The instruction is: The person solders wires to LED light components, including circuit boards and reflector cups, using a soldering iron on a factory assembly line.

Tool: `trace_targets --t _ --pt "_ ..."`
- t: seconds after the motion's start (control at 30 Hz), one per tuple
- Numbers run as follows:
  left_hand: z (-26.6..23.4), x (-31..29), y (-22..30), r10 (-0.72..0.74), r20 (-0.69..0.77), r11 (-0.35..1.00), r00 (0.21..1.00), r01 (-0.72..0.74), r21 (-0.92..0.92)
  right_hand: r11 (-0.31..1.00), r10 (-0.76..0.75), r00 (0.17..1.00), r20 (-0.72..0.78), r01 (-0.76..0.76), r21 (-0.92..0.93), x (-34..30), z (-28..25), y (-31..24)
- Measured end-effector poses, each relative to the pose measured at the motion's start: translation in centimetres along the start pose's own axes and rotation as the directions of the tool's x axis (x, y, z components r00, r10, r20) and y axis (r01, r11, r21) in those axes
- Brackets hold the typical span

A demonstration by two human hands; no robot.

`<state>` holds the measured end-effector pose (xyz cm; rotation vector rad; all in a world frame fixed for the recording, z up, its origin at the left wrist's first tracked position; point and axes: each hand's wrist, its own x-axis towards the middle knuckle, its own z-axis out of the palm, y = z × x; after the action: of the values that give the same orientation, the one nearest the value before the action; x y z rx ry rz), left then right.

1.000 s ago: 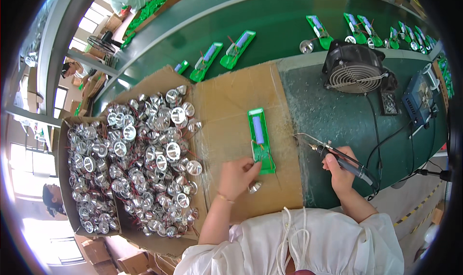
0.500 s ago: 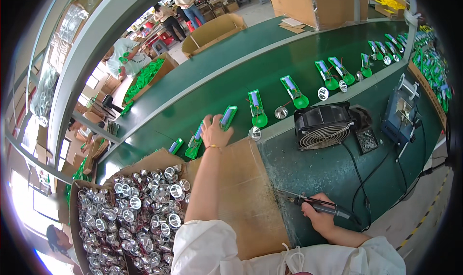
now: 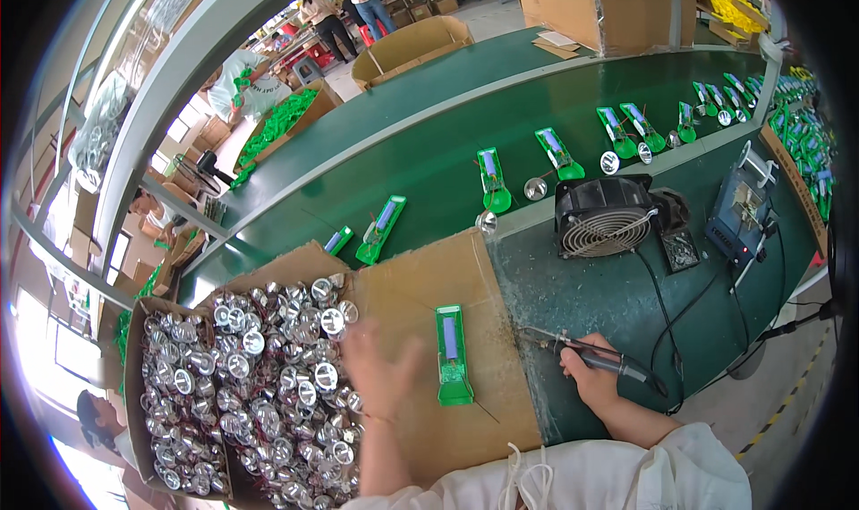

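Observation:
In my right hand is a soldering iron, its tip pointing left over the edge of the cardboard sheet. A green flashlight housing with a purple battery-like cylinder lies lengthwise on that sheet, touched by neither hand. My left hand, blurred by motion, is beside the reflector box with its thumb spread from its fingers; I see nothing in it. Shiny silver reflectors with thin wires fill the cardboard box on my left.
More green housings, some beside reflectors, line the green bench. A black fan, a small tray of metal bits and a blue soldering device stand right. Cables cross there. Other people work at the far left.
My left hand has come from the row down to the box. One housing from the row now lies on the cardboard. My right hand keeps the iron about where it was.

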<state>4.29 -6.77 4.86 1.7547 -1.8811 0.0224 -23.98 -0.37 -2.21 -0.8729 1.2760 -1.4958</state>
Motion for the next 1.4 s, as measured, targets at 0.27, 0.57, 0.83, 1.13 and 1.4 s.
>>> trace_targets --t 0.27,0.57,0.83,1.13,1.4 --pt "-0.7 -1.2 -6.7 -0.245 -0.004 0.853 0.969 0.218 0.475 0.999 -0.052 0.999 -0.016 0.052 -0.016 -0.1 0.0 0.4" --pt "0.5 -7.0 -2.9 0.039 0.017 0.879 0.999 -0.042 0.474 0.999 -0.029 1.000 -0.010 0.029 -0.020 -0.7 -0.3 0.1" --pt "-2.9 -5.7 -2.8 -0.023 -0.328 0.974 0.944 0.096 0.206 0.998 -0.048 0.998 -0.029 0.047 -0.039 -0.8 -0.3 0.2" --pt "-3.1 -5.7 -3.1 -0.506 -0.193 0.826 0.841 0.408 -0.389 0.993 -0.062 0.998 -0.029 0.059 -0.107 -1.3 0.0 -0.4" --pt "-3.4 -5.9 -3.5 -0.623 -0.124 0.655 0.772 0.428 -0.623 0.987 -0.093 0.996 0.009 0.093 -0.135 -2.2 0.2 -0.9"
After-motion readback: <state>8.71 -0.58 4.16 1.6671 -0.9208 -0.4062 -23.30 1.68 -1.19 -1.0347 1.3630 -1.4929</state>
